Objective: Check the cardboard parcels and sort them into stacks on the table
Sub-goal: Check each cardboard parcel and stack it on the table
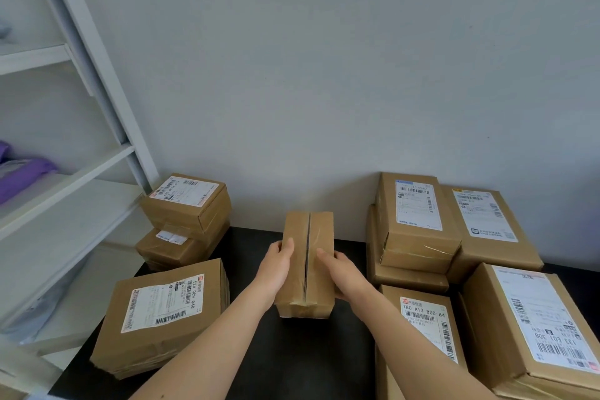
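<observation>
A small taped cardboard parcel [308,230] is held above the black table [253,253], its seam side up and no label showing. My left hand [276,273] grips its left side, thumb on top. My right hand [344,276] grips its right side. At the left a two-parcel stack [188,204] stands at the back, with a flat labelled parcel [162,312] nearer me. At the right, a stack [415,224] stands beside a wide parcel [487,221], with two labelled parcels [422,328] [535,325] in front.
A white shelving unit [81,172] stands at the left, holding purple bags [22,175]. A plain grey wall rises right behind the table. Bare black tabletop lies under the held parcel between the left and right groups.
</observation>
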A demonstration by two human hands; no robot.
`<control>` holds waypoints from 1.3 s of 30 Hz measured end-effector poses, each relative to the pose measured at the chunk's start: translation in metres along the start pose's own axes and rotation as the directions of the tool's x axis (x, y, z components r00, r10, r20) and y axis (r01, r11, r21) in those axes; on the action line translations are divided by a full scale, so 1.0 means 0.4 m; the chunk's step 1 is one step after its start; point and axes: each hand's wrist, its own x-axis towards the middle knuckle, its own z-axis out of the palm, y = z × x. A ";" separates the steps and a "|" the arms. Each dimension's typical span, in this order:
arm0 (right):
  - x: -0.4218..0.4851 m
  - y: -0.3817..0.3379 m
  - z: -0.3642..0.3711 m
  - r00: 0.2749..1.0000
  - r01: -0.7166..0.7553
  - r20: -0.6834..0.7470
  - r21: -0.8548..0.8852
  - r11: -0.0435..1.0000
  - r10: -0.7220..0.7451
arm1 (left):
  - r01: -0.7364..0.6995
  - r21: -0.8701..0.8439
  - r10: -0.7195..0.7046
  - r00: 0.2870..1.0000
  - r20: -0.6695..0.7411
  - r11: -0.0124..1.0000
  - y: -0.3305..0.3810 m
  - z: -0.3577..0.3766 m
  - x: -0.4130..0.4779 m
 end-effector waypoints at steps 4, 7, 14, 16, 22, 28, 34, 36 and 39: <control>0.001 -0.024 -0.009 0.999 0.019 -0.051 0.038 0.999 -0.017 | -0.034 -0.048 0.033 0.999 -0.025 0.998 0.012 -0.002 0.007; 0.005 -0.038 -0.016 0.997 0.035 -0.075 0.100 0.994 -0.028 | -0.050 -0.062 0.048 0.998 -0.041 0.997 0.019 -0.002 0.012; 0.014 -0.047 -0.026 0.986 0.084 -0.153 0.139 0.987 -0.063 | -0.055 -0.191 0.044 0.997 -0.061 0.980 0.021 -0.003 0.022; 0.018 -0.050 -0.030 0.982 0.095 -0.176 0.137 0.986 -0.070 | -0.060 -0.208 0.045 0.996 -0.073 0.976 0.027 -0.002 0.022; 0.025 -0.045 -0.046 0.973 0.088 -0.228 0.185 0.979 -0.044 | -0.072 -0.263 0.049 0.994 -0.096 0.962 0.027 -0.005 0.029; 0.032 -0.049 -0.052 0.959 0.073 -0.281 0.161 0.984 -0.025 | -0.084 -0.141 0.069 0.991 -0.113 0.986 0.013 -0.002 0.052; 0.038 -0.062 -0.049 0.935 0.168 -0.318 0.001 0.986 -0.159 | -0.194 -0.007 0.190 0.969 -0.157 0.981 0.043 0.004 0.063; 0.040 -0.063 -0.047 0.936 0.186 -0.296 -0.048 0.981 -0.192 | -0.213 0.045 0.217 0.967 -0.131 0.976 0.055 0.006 0.064; 0.045 -0.059 -0.045 0.952 0.182 -0.240 -0.067 0.981 -0.193 | -0.223 0.093 0.230 0.970 -0.074 0.970 0.056 0.017 0.063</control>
